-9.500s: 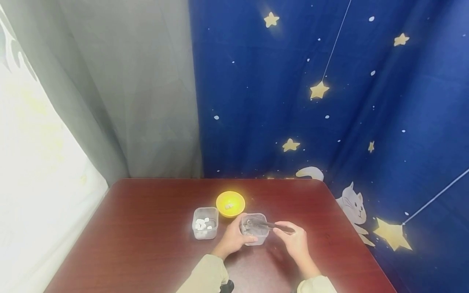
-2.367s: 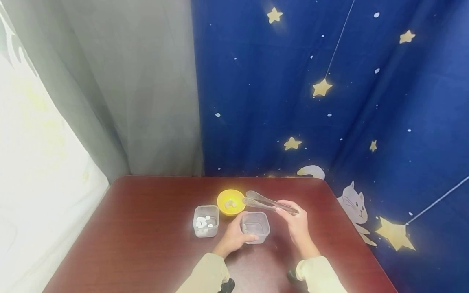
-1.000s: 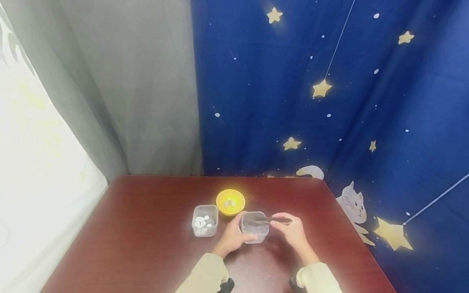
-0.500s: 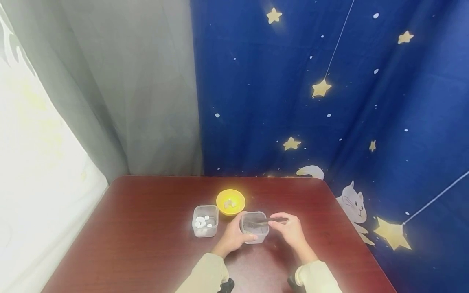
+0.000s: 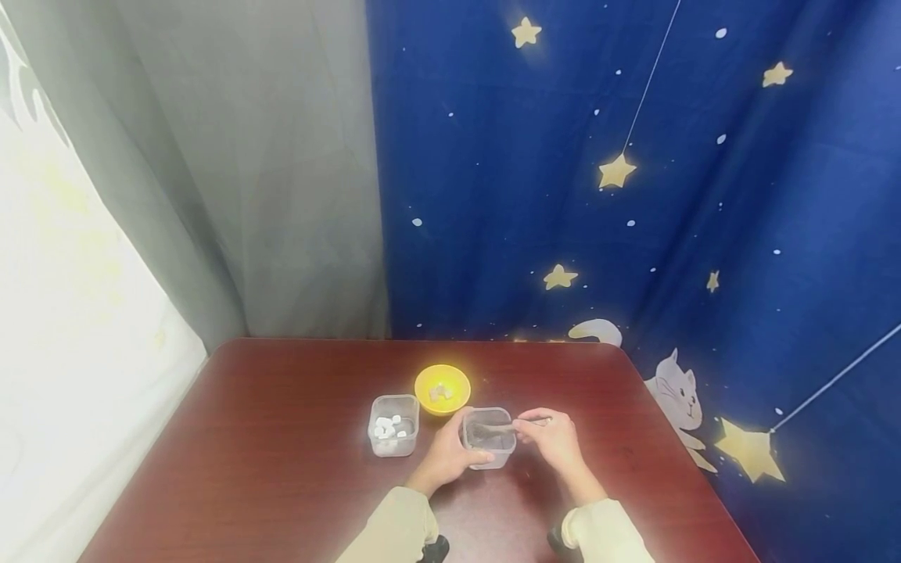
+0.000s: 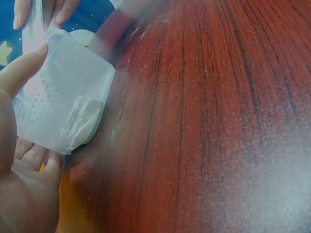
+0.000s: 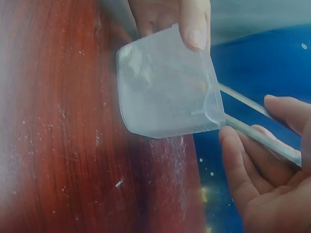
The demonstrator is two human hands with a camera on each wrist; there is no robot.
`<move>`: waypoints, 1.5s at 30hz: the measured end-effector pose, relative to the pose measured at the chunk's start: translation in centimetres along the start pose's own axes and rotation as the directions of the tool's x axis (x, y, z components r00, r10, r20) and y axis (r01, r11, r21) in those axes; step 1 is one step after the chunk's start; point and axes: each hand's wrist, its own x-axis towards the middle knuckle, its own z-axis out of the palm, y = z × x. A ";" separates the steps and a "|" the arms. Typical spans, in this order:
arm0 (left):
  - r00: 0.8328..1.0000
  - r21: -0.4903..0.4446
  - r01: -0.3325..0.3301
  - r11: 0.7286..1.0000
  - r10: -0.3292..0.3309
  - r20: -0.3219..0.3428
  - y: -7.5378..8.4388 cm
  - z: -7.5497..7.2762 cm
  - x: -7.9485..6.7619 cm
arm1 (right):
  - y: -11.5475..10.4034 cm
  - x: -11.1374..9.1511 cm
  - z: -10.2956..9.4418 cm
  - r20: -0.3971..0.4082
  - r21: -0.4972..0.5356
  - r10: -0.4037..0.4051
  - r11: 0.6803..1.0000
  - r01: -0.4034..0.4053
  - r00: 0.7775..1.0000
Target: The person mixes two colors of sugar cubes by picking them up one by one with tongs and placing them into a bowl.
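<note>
My left hand [image 5: 445, 455] grips a clear plastic container [image 5: 501, 458] round its left side, thumb over the near wall. In the right wrist view the container is tilted above the table. Metal tongs [image 7: 265, 138] are in my right hand [image 5: 558, 442], between thumb and fingers, with their arms apart. Their perforated ends reach inside the container and show blurred through its wall in the left wrist view. A pale, blocky piece [image 6: 85, 119] lies at the container's bottom there. Behind the left hand stands a yellow bowl [image 5: 442, 410] with several small pale pieces in it.
A second clear container [image 5: 394, 399] stands left of the left hand, close to the bowl, with several white pieces [image 5: 385, 428] inside. All stand on a dark red table [image 5: 281, 438]. Grey and blue star-patterned curtains [image 5: 493, 195] hang behind the table's far edge.
The tongs have gone from beside the bowl down into the held container, and the right hand has edged left. More pale pieces lie in the bowl than in the oldest frame.
</note>
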 end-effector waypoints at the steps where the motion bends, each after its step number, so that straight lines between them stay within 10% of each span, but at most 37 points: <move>1: 1.000 -0.001 0.002 1.000 -0.002 -0.001 0.0 0.0 0.0 | 0.0 0.0 0.1 -0.005 0.000 0.009 1.000 -0.009 1.000; 45: 0.999 0.014 0.036 0.999 -0.035 -0.024 0.0 0.1 0.2 | -1.5 -1.1 -2.3 -0.130 0.381 -0.087 0.915 0.131 0.988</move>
